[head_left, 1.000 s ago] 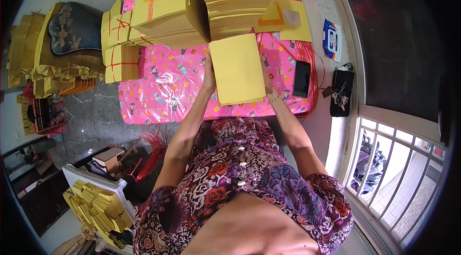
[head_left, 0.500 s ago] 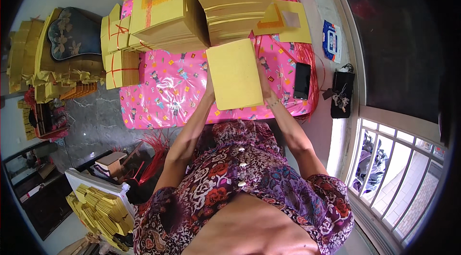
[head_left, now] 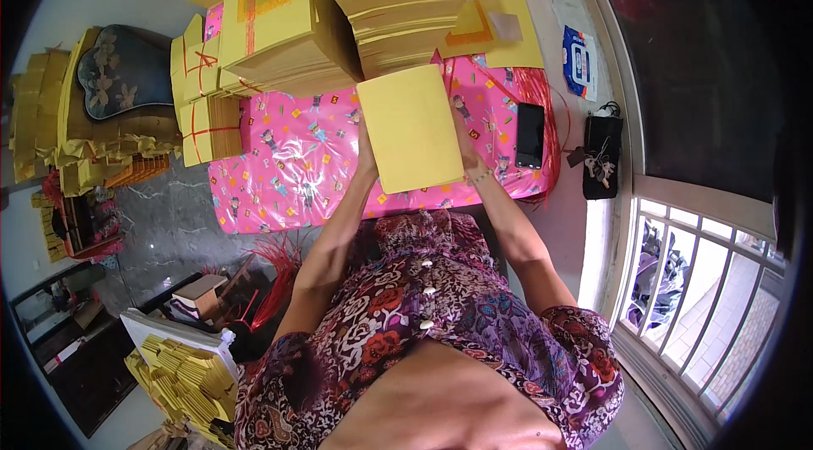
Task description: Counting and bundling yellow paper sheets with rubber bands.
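Yellow paper [head_left: 412, 128] between left hand [head_left: 367, 152] and right hand [head_left: 469, 154], both partly hidden.

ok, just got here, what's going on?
The person's left hand and right hand hold yellow paper between them, over a pink cover. Two tall paper stacks stand just beyond. Small red-tied bundles sit off to the left, and a black phone lies to the right.
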Demonstrator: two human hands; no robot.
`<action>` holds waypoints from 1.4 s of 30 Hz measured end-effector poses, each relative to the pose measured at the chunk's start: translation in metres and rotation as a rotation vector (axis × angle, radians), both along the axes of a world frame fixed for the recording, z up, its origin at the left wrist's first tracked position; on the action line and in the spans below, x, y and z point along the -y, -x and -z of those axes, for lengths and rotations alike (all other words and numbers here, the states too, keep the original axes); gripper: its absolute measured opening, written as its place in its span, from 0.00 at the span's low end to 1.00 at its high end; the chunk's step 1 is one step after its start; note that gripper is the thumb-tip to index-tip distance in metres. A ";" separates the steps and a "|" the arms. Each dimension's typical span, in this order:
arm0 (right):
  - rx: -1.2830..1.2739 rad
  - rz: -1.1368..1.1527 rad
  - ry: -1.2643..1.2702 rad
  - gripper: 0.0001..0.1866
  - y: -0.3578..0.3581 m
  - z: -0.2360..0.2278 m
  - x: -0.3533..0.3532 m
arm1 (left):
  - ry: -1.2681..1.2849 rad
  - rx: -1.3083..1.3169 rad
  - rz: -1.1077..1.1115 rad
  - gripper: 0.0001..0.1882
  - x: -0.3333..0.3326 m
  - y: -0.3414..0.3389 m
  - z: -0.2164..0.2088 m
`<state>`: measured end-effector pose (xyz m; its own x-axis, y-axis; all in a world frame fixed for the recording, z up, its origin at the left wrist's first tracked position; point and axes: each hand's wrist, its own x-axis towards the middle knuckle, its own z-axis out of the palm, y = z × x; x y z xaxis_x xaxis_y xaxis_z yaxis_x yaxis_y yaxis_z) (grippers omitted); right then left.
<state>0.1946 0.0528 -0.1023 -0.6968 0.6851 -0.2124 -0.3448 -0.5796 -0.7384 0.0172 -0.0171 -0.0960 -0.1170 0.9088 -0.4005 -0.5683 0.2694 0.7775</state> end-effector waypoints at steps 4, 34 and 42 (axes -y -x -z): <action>-0.015 0.010 0.002 0.34 0.004 0.001 -0.002 | -0.002 -0.002 0.005 0.41 0.000 -0.001 0.000; 0.060 0.169 0.484 0.16 -0.007 -0.086 0.110 | 0.221 -0.281 0.974 0.34 -0.139 0.061 -0.108; 0.070 0.181 0.346 0.20 0.007 -0.095 0.110 | -0.143 -0.689 1.276 0.26 -0.132 0.080 -0.085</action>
<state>0.1873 -0.0574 -0.0073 -0.5471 0.6753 -0.4946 -0.4200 -0.7325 -0.5357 -0.0632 0.1151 -0.0106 0.6565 0.5661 -0.4986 0.4821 0.1936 0.8545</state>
